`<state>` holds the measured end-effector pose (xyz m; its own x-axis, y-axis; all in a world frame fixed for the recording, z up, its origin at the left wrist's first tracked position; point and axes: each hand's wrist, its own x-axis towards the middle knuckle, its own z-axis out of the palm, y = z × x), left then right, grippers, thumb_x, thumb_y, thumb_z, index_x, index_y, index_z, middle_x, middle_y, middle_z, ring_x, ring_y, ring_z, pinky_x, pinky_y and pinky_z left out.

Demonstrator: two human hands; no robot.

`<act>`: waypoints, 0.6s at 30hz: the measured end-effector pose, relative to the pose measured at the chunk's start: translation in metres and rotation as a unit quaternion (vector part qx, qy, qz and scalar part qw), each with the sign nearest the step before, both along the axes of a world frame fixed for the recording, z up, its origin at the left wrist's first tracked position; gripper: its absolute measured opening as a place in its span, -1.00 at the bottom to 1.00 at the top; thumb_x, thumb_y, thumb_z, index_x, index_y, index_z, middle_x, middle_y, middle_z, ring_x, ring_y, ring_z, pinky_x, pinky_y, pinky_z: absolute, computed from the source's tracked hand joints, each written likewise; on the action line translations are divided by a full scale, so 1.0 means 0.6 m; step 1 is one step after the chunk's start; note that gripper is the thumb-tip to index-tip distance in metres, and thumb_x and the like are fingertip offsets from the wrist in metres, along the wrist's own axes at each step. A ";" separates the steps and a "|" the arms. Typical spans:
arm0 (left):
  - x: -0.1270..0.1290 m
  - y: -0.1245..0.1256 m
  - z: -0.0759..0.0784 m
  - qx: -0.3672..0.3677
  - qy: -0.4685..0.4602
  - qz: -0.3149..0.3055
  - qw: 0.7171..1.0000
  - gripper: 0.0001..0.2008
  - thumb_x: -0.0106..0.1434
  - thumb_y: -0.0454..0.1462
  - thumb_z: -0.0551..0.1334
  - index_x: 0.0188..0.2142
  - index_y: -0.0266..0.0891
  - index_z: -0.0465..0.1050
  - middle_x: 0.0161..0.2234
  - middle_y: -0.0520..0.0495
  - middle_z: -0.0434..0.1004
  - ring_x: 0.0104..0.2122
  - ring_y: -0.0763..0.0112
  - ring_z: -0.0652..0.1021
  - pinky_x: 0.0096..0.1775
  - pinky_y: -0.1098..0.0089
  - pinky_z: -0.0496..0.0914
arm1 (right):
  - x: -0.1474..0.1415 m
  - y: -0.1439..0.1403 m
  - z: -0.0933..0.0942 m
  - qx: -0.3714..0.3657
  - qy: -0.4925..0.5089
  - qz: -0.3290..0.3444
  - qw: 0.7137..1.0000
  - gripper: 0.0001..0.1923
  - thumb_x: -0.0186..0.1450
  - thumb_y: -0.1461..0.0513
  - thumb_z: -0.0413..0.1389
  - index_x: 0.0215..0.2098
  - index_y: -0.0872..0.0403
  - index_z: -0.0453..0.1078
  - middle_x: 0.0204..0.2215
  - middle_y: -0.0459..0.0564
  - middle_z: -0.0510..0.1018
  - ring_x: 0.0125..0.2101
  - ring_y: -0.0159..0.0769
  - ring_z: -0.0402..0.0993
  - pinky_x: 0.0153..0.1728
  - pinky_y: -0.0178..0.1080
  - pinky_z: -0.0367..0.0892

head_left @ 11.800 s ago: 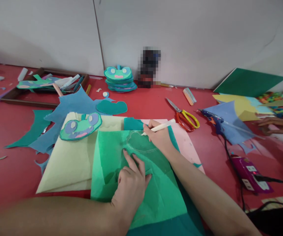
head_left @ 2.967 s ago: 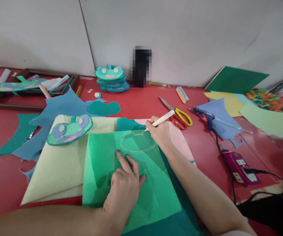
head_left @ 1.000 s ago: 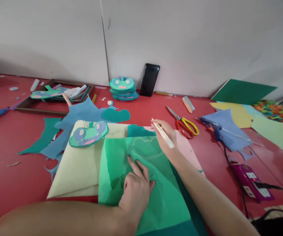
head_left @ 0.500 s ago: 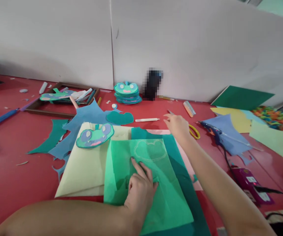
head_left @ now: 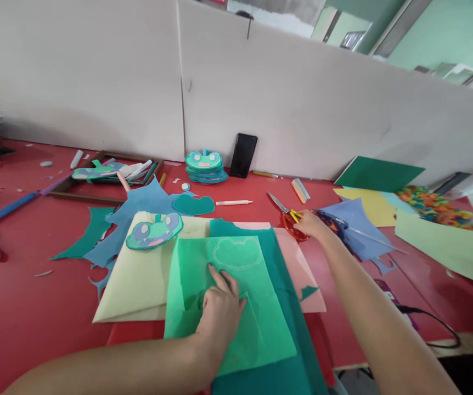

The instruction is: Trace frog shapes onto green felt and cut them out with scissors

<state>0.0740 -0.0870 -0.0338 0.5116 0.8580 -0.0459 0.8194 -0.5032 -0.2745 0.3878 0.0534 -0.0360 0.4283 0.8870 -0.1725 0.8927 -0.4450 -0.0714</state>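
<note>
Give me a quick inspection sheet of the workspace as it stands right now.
Surface: red table, paper scraps scattered.
Job's things: light green sheet with traced outline, over teal sheet; scissors.
Clutter: white pen, frog cutout, stack of cutouts, phone, wooden tray.
Grippers: left hand flat on the light green sheet; right hand on the scissors' handles.
Cables: black cable at right edge.
Surroundings: grey partition panels.

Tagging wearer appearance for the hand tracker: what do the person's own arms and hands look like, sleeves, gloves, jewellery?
Both arms are bare to the frame edge, no sleeves showing. The left hand and right hand wear no gloves; no rings, watch or bands visible. Nails too small to judge.
</note>
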 end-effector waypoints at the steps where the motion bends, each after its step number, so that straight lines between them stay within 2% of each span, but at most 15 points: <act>1: -0.001 0.001 0.001 -0.001 -0.002 0.001 1.000 -0.54 0.27 -0.19 0.08 0.02 -0.56 0.32 -0.02 -0.76 0.28 -0.60 0.33 0.51 -0.58 0.40 0.29 | -0.001 0.000 -0.001 -0.001 0.008 -0.004 1.000 -0.54 0.06 0.26 0.16 -0.07 0.27 0.33 -0.24 0.30 0.54 -0.24 -0.06 0.51 -0.35 -0.28 0.31; 4: -0.013 0.002 0.003 -0.002 -0.019 -0.009 1.000 -0.53 0.27 -0.19 0.07 0.05 -0.54 0.30 0.00 -0.71 0.28 -0.48 0.24 0.56 -0.48 0.33 0.37 | -0.006 -0.005 -0.007 0.019 0.015 -0.025 0.999 -0.46 0.03 0.24 0.18 -0.04 0.33 0.28 -0.22 0.39 0.52 -0.21 0.04 0.49 -0.32 -0.20 0.32; 7: -0.033 -0.002 -0.002 -0.014 -0.041 -0.060 0.997 -0.54 0.27 -0.22 0.08 0.10 -0.47 0.26 0.10 -0.56 0.23 -0.28 0.15 0.55 -0.33 0.24 0.42 | -0.016 -0.017 -0.012 0.067 0.025 -0.033 0.997 -0.44 0.09 0.25 0.13 0.04 0.31 0.20 -0.17 0.38 0.50 -0.15 0.04 0.46 -0.24 -0.16 0.32; 10: -0.054 -0.010 -0.006 -0.030 -0.071 -0.109 0.991 -0.54 0.27 -0.24 0.09 0.14 -0.35 0.23 0.16 -0.35 0.22 -0.20 0.18 0.52 -0.27 0.22 0.43 | -0.027 -0.036 -0.003 0.128 0.034 -0.031 0.991 -0.48 0.13 0.26 0.09 0.05 0.24 0.19 -0.09 0.34 0.46 -0.07 0.03 0.41 -0.14 -0.12 0.29; 12: -0.065 -0.016 -0.006 -0.031 -0.092 -0.119 0.988 -0.56 0.27 -0.24 0.09 0.14 -0.27 0.23 0.17 -0.26 0.23 -0.17 0.19 0.51 -0.25 0.21 0.43 | -0.038 -0.054 0.010 0.177 0.059 -0.043 0.981 -0.49 0.14 0.27 0.06 0.06 0.22 0.17 -0.08 0.33 0.45 -0.07 0.02 0.41 -0.13 -0.08 0.29; 13: -0.069 -0.018 -0.006 -0.033 -0.101 -0.117 0.987 -0.57 0.26 -0.23 0.09 0.13 -0.25 0.25 0.17 -0.23 0.23 -0.15 0.18 0.50 -0.23 0.20 0.43 | -0.046 -0.065 0.018 0.205 0.085 -0.052 0.974 -0.49 0.15 0.28 0.05 0.07 0.20 0.15 -0.11 0.30 0.46 -0.10 0.00 0.43 -0.15 -0.09 0.31; 14: -0.071 -0.020 -0.005 -0.035 -0.107 -0.114 0.987 -0.57 0.26 -0.23 0.10 0.12 -0.23 0.26 0.16 -0.21 0.25 -0.13 0.17 0.49 -0.22 0.20 0.43 | -0.056 -0.077 0.026 0.256 0.163 -0.074 0.950 -0.50 0.12 0.29 0.07 0.04 0.19 0.18 -0.16 0.27 0.49 -0.15 -0.01 0.46 -0.19 -0.08 0.34; 17: -0.073 -0.019 0.000 -0.048 -0.120 -0.103 0.986 -0.58 0.25 -0.24 0.12 0.10 -0.22 0.28 0.14 -0.21 0.29 -0.09 0.14 0.47 -0.19 0.17 0.42 | -0.107 -0.117 0.042 0.267 0.278 -0.059 0.921 -0.67 0.17 0.20 0.01 -0.09 0.10 0.22 -0.41 0.04 0.54 -0.46 -0.19 0.52 -0.48 -0.20 0.42; 18: -0.073 -0.017 0.003 -0.054 -0.126 -0.101 0.985 -0.58 0.24 -0.25 0.13 0.10 -0.23 0.28 0.13 -0.21 0.30 -0.08 0.13 0.47 -0.18 0.16 0.42 | -0.130 -0.131 0.044 0.258 0.389 -0.048 0.883 -0.68 0.15 0.17 0.04 -0.13 0.09 0.22 -0.45 0.02 0.54 -0.50 -0.20 0.52 -0.55 -0.22 0.41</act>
